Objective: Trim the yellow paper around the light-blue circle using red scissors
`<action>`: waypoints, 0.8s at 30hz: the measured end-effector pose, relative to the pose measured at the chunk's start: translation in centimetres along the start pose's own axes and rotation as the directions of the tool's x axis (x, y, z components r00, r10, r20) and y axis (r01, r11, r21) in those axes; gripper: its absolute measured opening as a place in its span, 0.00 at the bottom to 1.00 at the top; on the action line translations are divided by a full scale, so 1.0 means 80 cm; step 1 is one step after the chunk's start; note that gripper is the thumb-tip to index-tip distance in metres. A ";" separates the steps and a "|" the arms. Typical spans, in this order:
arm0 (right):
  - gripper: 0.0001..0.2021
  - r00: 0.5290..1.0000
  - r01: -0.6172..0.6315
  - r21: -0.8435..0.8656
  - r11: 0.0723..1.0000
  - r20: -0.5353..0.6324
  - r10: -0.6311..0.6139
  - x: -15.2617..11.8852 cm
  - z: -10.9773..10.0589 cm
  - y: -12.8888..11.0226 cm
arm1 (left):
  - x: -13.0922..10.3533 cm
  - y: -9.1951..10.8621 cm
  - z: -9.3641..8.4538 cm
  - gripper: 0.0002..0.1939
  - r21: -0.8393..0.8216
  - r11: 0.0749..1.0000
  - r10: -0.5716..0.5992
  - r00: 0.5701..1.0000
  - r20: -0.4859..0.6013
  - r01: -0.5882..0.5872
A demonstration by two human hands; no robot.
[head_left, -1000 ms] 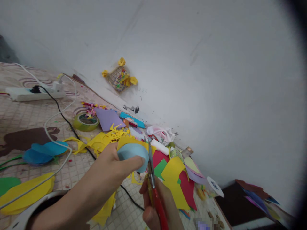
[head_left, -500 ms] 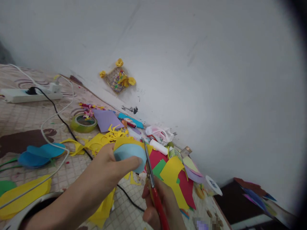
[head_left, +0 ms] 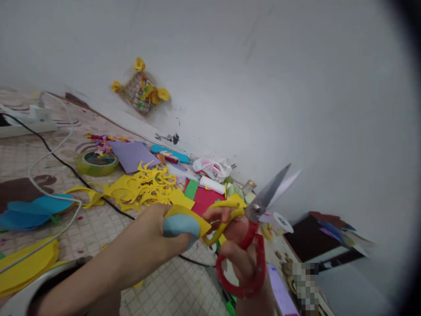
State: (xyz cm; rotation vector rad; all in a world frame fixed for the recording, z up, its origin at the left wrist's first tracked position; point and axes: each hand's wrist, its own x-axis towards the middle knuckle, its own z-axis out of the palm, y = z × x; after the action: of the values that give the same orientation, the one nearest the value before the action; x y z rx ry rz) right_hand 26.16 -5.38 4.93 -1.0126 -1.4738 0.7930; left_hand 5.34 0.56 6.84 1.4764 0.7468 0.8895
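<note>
Pinching blue paper (head_left: 180,227), left hand (head_left: 158,235); right hand (head_left: 241,250) holding scissors (head_left: 257,210) tilted up-right.

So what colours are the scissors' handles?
The scissors have one red handle and one yellow handle, seen best in the head view.

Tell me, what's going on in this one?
A person is handling paper and scissors. The left hand pinches a light blue piece against yellow paper. The right hand holds scissors with one red and one yellow handle; the blades point away from the paper, tips slightly apart. Yellow scraps lie piled beyond the left hand, with a roll of tape farther to the left.
</note>
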 end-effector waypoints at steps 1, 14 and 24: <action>0.16 1.000 -0.030 0.002 1.000 -0.001 0.030 0.002 0.013 -0.003 | 0.000 -0.003 0.005 0.11 0.044 0.999 -0.024 0.997 0.071 0.021; 0.11 0.973 -0.158 0.012 0.987 -0.166 0.158 0.015 0.037 0.004 | 0.010 -0.012 0.006 0.06 -0.102 0.994 -0.018 0.985 0.171 0.036; 0.28 0.984 -0.154 -0.001 0.988 0.089 0.153 -0.017 0.063 0.017 | 0.009 0.006 -0.036 0.06 -0.194 0.967 0.077 0.916 -0.394 -0.165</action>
State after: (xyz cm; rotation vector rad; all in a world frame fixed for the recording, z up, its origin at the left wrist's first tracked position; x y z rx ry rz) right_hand 21.41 -5.75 2.37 -1.1083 -1.4803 0.9634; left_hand 3.18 2.59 7.43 1.1695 0.8132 1.3401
